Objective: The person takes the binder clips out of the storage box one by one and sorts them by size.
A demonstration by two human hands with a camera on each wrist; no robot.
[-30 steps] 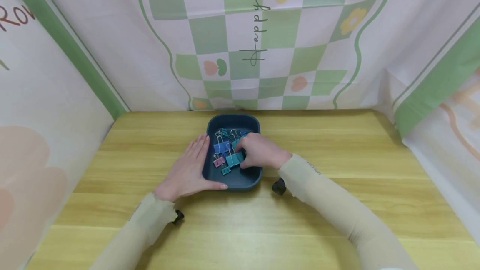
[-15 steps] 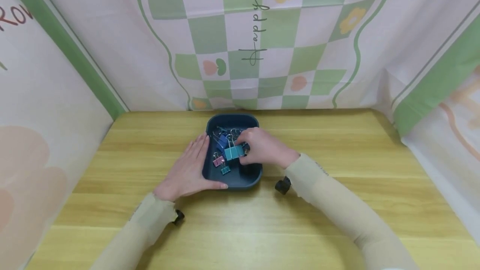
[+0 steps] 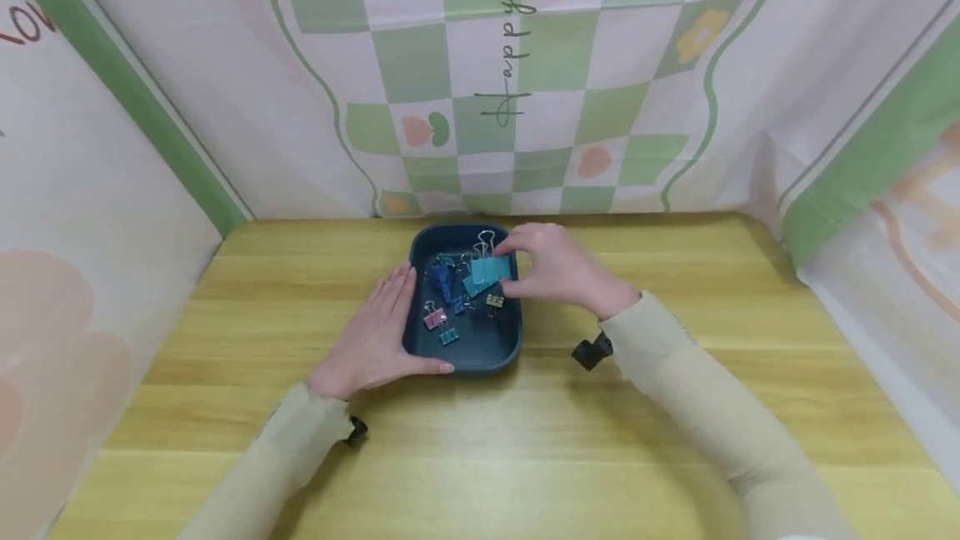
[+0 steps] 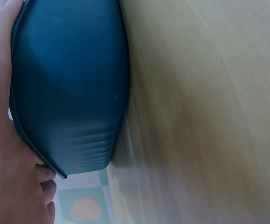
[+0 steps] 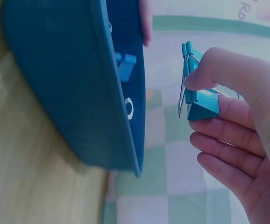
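Note:
A dark blue tray (image 3: 480, 361) holds several binder clips. Pinched between thumb and fingers of my right hand (image 3: 558, 267) is a large teal binder clip (image 3: 491, 270), raised over the tray's back right part; the right wrist view shows this clip (image 5: 203, 106) above rim level. My left hand (image 3: 371, 338) rests along the tray's left rim, fingers extended, thumb reaching over the front left corner. In the tray lie a blue clip (image 3: 441, 280), a pink clip (image 3: 434, 320), a small teal clip (image 3: 448, 335) and a yellow clip (image 3: 495, 301). Another teal clip is partly hidden beneath the raised one.
The tray stands near the back of a wooden table (image 3: 465, 465). Behind it hangs a checked curtain (image 3: 487, 123), with more fabric at both sides. A black wrist camera (image 3: 592, 351) shows under the right wrist.
My right hand has lifted the large teal clip and carried it toward the tray's back right, uncovering the yellow clip. The blue clip has shifted in the tray; my left hand stays put.

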